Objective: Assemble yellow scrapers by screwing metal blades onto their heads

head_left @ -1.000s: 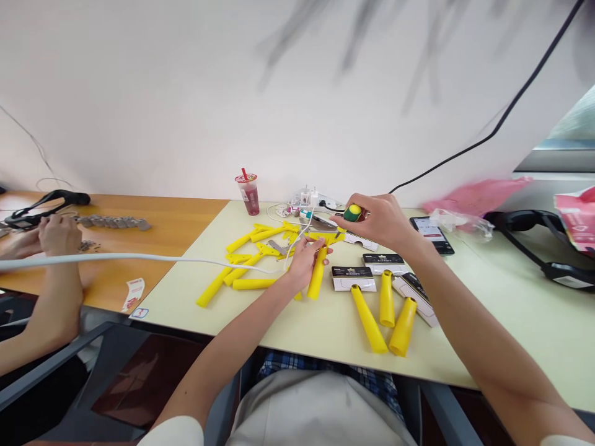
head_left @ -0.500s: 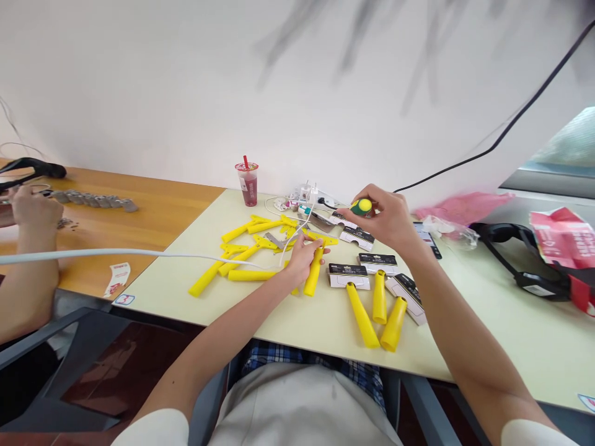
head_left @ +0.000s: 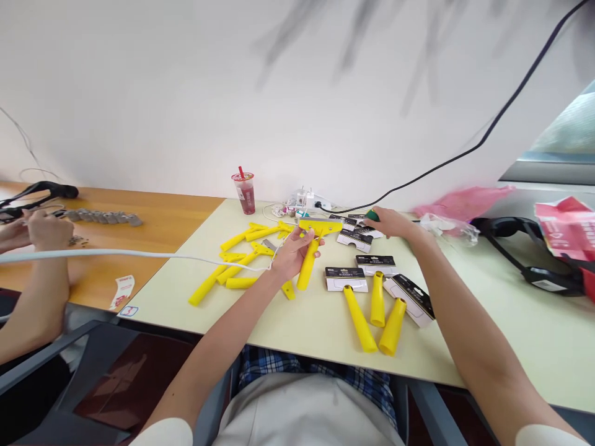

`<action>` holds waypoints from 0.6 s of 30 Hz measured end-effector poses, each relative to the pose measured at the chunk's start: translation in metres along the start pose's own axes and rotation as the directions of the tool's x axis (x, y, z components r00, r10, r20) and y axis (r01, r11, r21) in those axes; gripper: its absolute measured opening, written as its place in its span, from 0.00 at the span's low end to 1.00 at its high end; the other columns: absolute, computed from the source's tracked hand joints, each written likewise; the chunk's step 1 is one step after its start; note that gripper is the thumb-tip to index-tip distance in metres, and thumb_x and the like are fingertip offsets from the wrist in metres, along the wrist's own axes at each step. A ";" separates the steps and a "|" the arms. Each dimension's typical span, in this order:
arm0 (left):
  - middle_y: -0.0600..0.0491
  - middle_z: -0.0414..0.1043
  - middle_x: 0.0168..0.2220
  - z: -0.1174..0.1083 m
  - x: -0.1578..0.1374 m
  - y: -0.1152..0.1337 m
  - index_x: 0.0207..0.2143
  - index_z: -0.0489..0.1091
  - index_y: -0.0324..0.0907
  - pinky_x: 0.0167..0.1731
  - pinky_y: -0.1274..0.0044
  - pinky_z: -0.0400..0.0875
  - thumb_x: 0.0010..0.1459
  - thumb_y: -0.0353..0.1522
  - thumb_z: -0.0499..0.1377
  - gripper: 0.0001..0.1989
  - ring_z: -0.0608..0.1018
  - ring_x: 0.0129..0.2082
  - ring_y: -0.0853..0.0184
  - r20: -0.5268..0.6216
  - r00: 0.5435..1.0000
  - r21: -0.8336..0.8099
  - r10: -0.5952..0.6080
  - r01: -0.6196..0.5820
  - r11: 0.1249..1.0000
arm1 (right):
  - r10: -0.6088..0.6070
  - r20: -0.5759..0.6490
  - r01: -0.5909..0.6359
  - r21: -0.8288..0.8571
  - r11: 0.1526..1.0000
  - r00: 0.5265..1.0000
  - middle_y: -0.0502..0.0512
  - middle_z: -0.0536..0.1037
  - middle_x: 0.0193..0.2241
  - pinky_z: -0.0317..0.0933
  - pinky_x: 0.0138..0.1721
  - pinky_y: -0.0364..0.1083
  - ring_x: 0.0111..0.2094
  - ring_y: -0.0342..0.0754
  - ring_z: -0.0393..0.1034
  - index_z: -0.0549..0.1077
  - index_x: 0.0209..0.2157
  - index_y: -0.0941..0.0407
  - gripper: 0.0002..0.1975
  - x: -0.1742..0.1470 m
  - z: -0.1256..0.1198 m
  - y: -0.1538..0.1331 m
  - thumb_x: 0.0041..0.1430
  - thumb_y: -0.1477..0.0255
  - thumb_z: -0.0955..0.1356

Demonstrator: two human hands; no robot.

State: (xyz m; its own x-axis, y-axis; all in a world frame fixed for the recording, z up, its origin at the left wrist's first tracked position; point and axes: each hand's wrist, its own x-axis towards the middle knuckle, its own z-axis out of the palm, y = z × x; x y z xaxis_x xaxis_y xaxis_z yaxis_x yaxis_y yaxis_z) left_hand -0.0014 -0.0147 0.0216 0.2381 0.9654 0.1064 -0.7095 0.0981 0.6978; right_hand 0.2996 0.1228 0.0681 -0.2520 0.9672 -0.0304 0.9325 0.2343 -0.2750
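Note:
My left hand (head_left: pixel 289 259) is closed round the handle of a yellow scraper (head_left: pixel 307 267), whose wide head with a metal blade and screws faces me. Over the far side of the table, my right hand (head_left: pixel 394 223) grips a green-and-yellow screwdriver (head_left: pixel 372 215); its shaft cannot be made out. Beneath and beside that hand lie several black-and-white cards (head_left: pixel 354 240). Several more yellow scrapers (head_left: pixel 239 263) lie to the left of my left hand. Nearer me on the right are three yellow handles (head_left: pixel 360 319) with black-and-white cards (head_left: pixel 346 279) at their upper ends.
A red drink cup (head_left: pixel 245 193) with a straw stands at the back, left of a power strip (head_left: pixel 318 201). A white cable (head_left: pixel 186 254) crosses in front. On the right are pink plastic (head_left: pixel 460 203) and a black headset (head_left: pixel 534 279). Another person's hand (head_left: pixel 49 232) works at the left.
My right hand has lowered the screwdriver toward the cards at the back. My left hand has turned the scraper so that its head and blade now show.

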 end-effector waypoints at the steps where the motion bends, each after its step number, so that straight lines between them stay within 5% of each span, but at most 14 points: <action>1: 0.53 0.78 0.43 -0.001 0.000 0.002 0.39 0.72 0.44 0.28 0.79 0.69 0.49 0.35 0.81 0.22 0.84 0.45 0.61 -0.004 1.000 0.005 0.008 -0.008 1.000 | 0.009 0.033 -0.009 0.010 1.000 0.999 0.59 0.79 0.36 0.62 0.28 0.49 0.24 0.48 0.71 0.67 0.40 0.54 0.17 0.003 0.005 0.007 0.68 0.55 0.70; 8: 0.54 0.79 0.42 -0.011 0.006 -0.002 0.40 0.74 0.44 0.30 0.78 0.72 0.48 0.35 0.81 0.23 0.85 0.43 0.61 -0.052 0.998 0.024 0.025 -0.024 0.999 | -0.012 0.211 -0.002 0.067 0.998 0.977 0.59 0.80 0.38 0.62 0.25 0.46 0.29 0.48 0.71 0.71 0.40 0.54 0.27 0.017 0.029 0.024 0.49 0.53 0.81; 13: 0.54 0.79 0.41 -0.010 0.008 -0.003 0.40 0.74 0.43 0.30 0.78 0.72 0.51 0.33 0.80 0.20 0.85 0.40 0.64 -0.089 0.996 0.015 0.028 -0.027 1.000 | -0.058 0.250 0.037 0.085 0.996 0.966 0.58 0.78 0.32 0.62 0.24 0.47 0.26 0.47 0.69 0.71 0.38 0.55 0.24 0.020 0.032 0.021 0.50 0.54 0.79; 18: 0.53 0.75 0.33 -0.009 0.008 0.004 0.43 0.75 0.39 0.23 0.81 0.67 0.64 0.31 0.69 0.08 0.75 0.26 0.73 -0.054 0.997 -0.128 -0.064 0.056 0.990 | -0.114 0.264 0.094 0.089 0.992 0.958 0.53 0.74 0.27 0.62 0.24 0.47 0.24 0.47 0.68 0.69 0.32 0.53 0.22 0.012 0.023 0.009 0.53 0.52 0.77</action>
State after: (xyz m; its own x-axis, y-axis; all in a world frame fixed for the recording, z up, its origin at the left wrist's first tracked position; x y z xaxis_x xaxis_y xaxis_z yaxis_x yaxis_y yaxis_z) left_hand -0.0081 -0.0041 0.0187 0.2468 0.9688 0.0233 -0.7741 0.1826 0.6061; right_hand 0.2988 0.1345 0.0435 -0.4165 0.8736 -0.2517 0.8779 0.3145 -0.3610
